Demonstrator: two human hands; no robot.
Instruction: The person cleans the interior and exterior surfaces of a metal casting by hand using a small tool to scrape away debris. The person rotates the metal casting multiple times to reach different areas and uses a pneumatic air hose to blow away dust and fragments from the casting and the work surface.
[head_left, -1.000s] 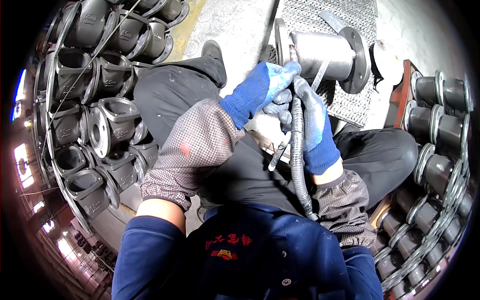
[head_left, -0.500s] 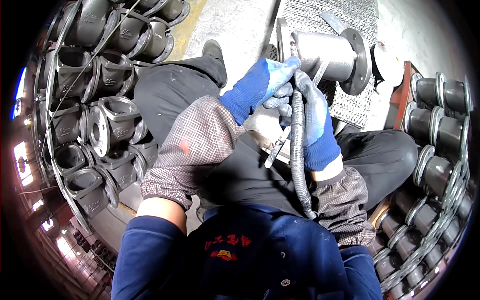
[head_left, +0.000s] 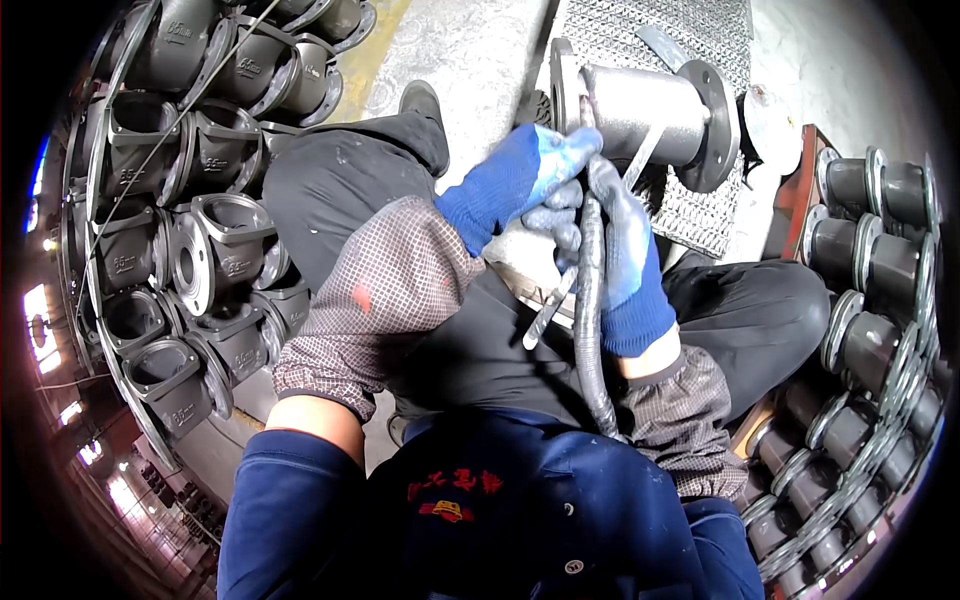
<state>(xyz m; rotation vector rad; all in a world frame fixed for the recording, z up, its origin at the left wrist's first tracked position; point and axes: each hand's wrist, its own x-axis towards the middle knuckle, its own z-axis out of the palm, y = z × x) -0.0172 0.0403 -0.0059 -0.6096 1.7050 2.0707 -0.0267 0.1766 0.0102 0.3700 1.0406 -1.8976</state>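
Both hands wear blue-and-grey gloves. My left hand [head_left: 555, 165] is closed around the front end of a slim hand tool, whose thin tip points at the flange of a grey cast-iron pipe body [head_left: 640, 110]. Fingers of my right hand [head_left: 622, 215] wrap the same tool just behind, where its grey tape-wrapped hose [head_left: 590, 330] runs down toward my torso. A narrow rod [head_left: 548, 312] sticks out below the hands at a slant. The tool's body is mostly hidden by the gloves. On its side, the casting lies on a textured metal mat [head_left: 700, 215].
Many flanged castings [head_left: 235, 235] are stacked at the left. More grey flanged castings [head_left: 865, 345] stand in rows at the right, by a red-brown frame edge [head_left: 808, 190]. A flat metal strip [head_left: 662, 45] lies behind the casting. My bent knees flank the work.
Both hands have come slightly down, toward me, with the tool. The hose hangs a little straighter. The casting sits in about the same place.
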